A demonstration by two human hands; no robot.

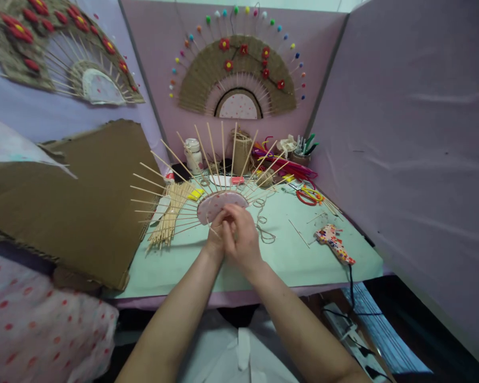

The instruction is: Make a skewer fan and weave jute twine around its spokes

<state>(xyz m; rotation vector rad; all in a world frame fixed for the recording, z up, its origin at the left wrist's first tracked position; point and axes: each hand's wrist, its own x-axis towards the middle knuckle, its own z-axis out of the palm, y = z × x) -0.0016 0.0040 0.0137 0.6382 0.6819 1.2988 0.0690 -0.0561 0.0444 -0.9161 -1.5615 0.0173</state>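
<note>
A pink half-disc [219, 205] with wooden skewers fanning out from it lies on the pale green table [295, 255]. Both hands meet at its near edge. My left hand [216, 234] has its fingers curled together against my right hand [241, 234], whose fingers are also closed in a pinch. A thin skewer tip sticks out between them, near the disc's lower edge. What exactly each hand grips is hidden by the fingers. A loose jute string [263, 226] curls on the table just right of my right hand.
A bundle of skewers [168, 223] lies left of the fan. A big cardboard sheet [75, 202] leans at the left. A patterned glue gun [334, 243], red scissors [308, 196], a twine roll [240, 151], a white bottle [193, 154] and pipe cleaners [287, 165] lie behind. Finished fans hang on the walls.
</note>
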